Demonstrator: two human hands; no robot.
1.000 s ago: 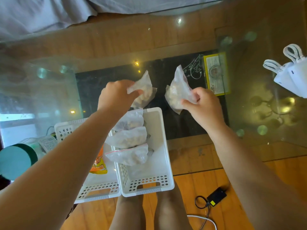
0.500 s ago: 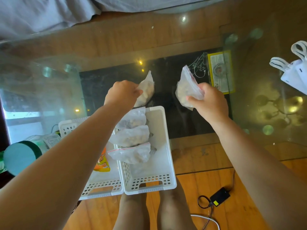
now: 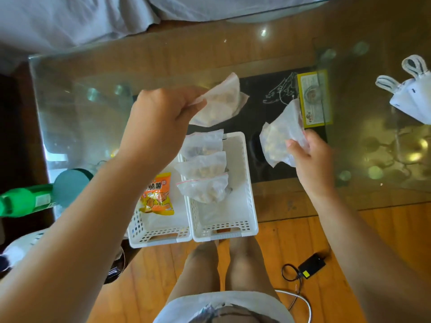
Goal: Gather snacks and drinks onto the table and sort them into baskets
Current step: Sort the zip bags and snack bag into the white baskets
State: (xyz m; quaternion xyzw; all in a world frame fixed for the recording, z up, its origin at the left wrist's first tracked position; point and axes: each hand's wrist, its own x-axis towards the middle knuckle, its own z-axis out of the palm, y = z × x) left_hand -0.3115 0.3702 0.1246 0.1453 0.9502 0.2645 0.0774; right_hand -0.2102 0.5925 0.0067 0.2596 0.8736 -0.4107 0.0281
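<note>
In the head view, the left hand (image 3: 161,127) pinched a clear snack bag (image 3: 221,101) above the far end of the right basket (image 3: 247,183), while the right hand (image 3: 312,159) gripped a second clear bag (image 3: 282,138) just right of that basket, over the glass tabletop (image 3: 163,61). Three more clear bags (image 3: 205,169) lay in the right basket, and an orange snack packet (image 3: 158,194) lay in the left basket (image 3: 158,234); both baskets sat touching at the tabletop's near edge.
</note>
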